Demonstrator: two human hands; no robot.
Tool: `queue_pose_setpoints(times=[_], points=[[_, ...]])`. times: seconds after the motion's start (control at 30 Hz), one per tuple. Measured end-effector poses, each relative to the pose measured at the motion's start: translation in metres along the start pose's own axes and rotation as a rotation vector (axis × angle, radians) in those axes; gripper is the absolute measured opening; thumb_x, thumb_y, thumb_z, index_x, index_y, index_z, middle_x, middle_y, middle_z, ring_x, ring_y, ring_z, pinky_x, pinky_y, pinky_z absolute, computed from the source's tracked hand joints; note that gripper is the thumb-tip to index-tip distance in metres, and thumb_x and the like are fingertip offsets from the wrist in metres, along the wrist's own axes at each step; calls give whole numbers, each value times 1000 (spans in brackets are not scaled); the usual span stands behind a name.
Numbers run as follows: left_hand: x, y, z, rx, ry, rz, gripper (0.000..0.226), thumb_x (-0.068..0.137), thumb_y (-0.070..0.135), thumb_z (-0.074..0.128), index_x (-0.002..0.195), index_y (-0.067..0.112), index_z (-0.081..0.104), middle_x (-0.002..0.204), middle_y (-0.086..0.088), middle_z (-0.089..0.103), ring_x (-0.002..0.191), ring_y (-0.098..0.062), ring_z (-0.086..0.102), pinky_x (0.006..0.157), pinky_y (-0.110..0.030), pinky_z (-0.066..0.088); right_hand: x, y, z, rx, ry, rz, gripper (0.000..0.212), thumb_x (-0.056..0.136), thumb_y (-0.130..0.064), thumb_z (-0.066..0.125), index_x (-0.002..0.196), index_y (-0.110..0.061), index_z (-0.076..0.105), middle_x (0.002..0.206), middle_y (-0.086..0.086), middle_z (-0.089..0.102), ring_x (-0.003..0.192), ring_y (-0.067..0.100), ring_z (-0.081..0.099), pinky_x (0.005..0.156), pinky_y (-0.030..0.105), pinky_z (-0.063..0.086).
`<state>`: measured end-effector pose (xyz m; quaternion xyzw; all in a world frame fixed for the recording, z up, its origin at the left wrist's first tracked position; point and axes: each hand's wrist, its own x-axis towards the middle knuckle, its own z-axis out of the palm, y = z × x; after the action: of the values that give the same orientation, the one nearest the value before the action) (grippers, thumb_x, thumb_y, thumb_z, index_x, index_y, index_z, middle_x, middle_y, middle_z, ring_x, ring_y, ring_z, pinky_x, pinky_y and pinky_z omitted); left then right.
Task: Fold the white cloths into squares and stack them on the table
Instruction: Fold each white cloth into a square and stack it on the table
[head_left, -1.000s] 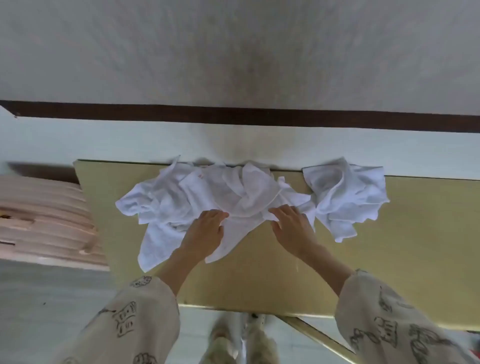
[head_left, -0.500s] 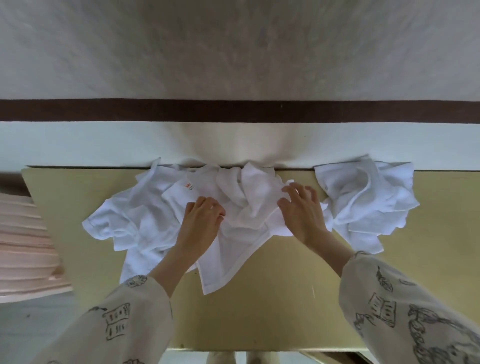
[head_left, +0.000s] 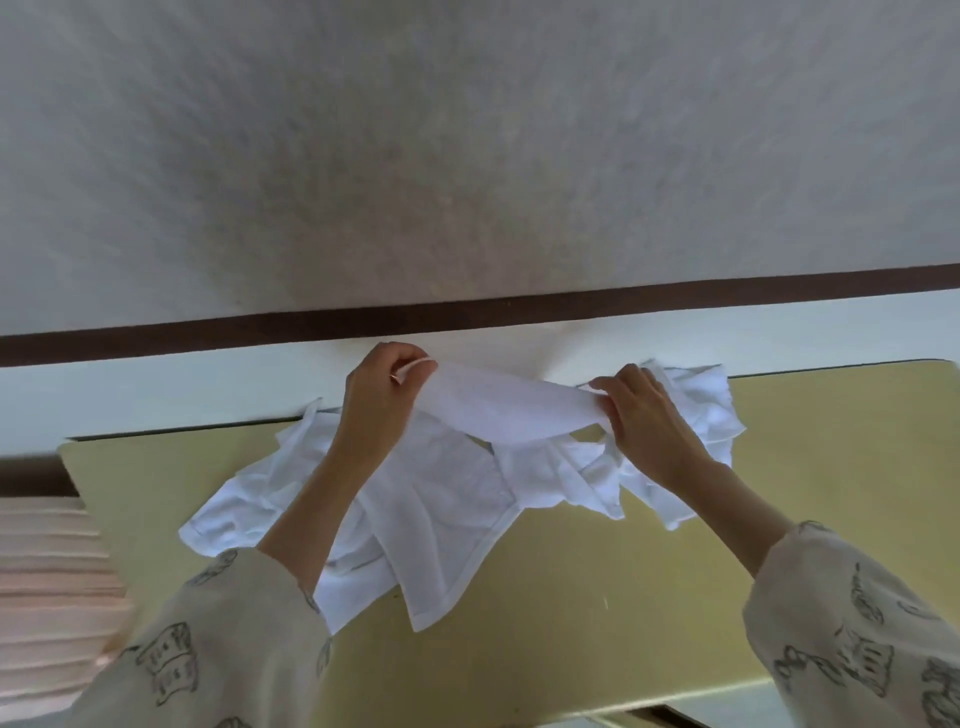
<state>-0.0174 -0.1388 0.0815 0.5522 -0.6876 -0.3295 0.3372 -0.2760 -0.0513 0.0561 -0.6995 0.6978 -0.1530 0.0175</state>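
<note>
One white cloth (head_left: 509, 410) hangs stretched in the air above the back of the yellow table (head_left: 779, 519). My left hand (head_left: 376, 405) pinches its left corner and my right hand (head_left: 644, 421) pinches its right corner. Under it a heap of crumpled white cloths (head_left: 431, 525) lies spread over the table's middle, one corner pointing toward the front edge. Another bunch of white cloths (head_left: 701, 415) sits at the back right, partly hidden by my right hand.
The table's back edge runs close to a pale wall with a dark brown strip (head_left: 208, 332). A pink slatted object (head_left: 47, 582) stands off the table's left side. Bare yellow tabletop lies in front and to the right of the heap.
Both hands left the heap, took hold of one cloth by its corners and lifted it up and apart. The view has tilted and shifted right.
</note>
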Motion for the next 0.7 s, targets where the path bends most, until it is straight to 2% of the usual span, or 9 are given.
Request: queue_pose_setpoints(times=[0.1, 0.2, 0.3, 0.33, 0.4, 0.47, 0.53, 0.63, 0.7], points=[[-5, 19, -8, 16, -15, 53, 13, 88, 15, 58, 94, 5, 65, 92, -5, 64, 83, -14, 55, 76, -22, 42, -10, 1, -27, -1, 50, -15, 12, 80, 10, 54, 76, 2, 62, 70, 15, 56, 64, 32, 54, 60, 44, 51], [-15, 36, -16, 50, -25, 81, 17, 90, 12, 55, 100, 5, 67, 95, -4, 63, 85, -14, 54, 77, -20, 39, -20, 1, -50, 153, 102, 173, 19, 93, -10, 51, 85, 3, 61, 82, 15, 56, 78, 28, 52, 72, 27, 38], [-35, 51, -24, 17, -8, 89, 17, 89, 13, 57, 101, 6, 68, 95, 0, 64, 86, -12, 56, 75, -8, 41, -37, 0, -72, 264, 160, 233, 21, 92, -19, 54, 83, 0, 59, 81, 6, 52, 80, 20, 47, 70, 20, 29], [-44, 55, -25, -11, -7, 75, 17, 88, 13, 59, 101, 6, 68, 94, 0, 64, 85, -13, 58, 77, -10, 43, -46, -2, -79, 306, 161, 246, 20, 92, -20, 55, 82, -2, 58, 81, 3, 51, 79, 18, 47, 68, 18, 28], [-68, 59, -24, -68, -11, 20, 14, 86, 14, 63, 97, 7, 67, 88, 0, 65, 79, -10, 61, 76, -14, 48, -67, -3, -91, 397, 114, 276, 18, 92, -21, 55, 83, -6, 58, 78, -1, 54, 74, 14, 48, 63, 16, 30], [-97, 59, -19, -83, -33, -41, 9, 84, 12, 65, 92, 10, 67, 80, 4, 64, 72, 1, 60, 69, -4, 45, -94, -1, -95, 468, 11, 329, 17, 92, -25, 55, 82, -12, 57, 71, -8, 55, 66, 5, 50, 58, 13, 35], [-128, 54, -9, -72, -106, -107, 4, 83, 12, 66, 87, 14, 66, 77, 10, 63, 68, 9, 58, 65, -1, 41, -124, 8, -93, 498, -72, 351, 16, 91, -26, 55, 81, -13, 55, 67, -15, 53, 63, 1, 49, 55, 14, 33], [-176, 38, 10, -27, -226, -221, 4, 83, 15, 66, 86, 18, 66, 78, 9, 65, 73, -2, 58, 66, -8, 42, -168, 25, -76, 513, -182, 368, 17, 88, -25, 59, 81, -10, 59, 68, -10, 57, 67, 12, 51, 59, 22, 35], [-207, 25, 24, 2, -285, -279, 5, 83, 14, 66, 84, 19, 66, 75, 7, 65, 72, -10, 57, 64, -11, 42, -195, 37, -61, 529, -278, 381, 18, 87, -27, 62, 79, -11, 61, 72, -3, 61, 68, 12, 52, 59, 16, 36]])
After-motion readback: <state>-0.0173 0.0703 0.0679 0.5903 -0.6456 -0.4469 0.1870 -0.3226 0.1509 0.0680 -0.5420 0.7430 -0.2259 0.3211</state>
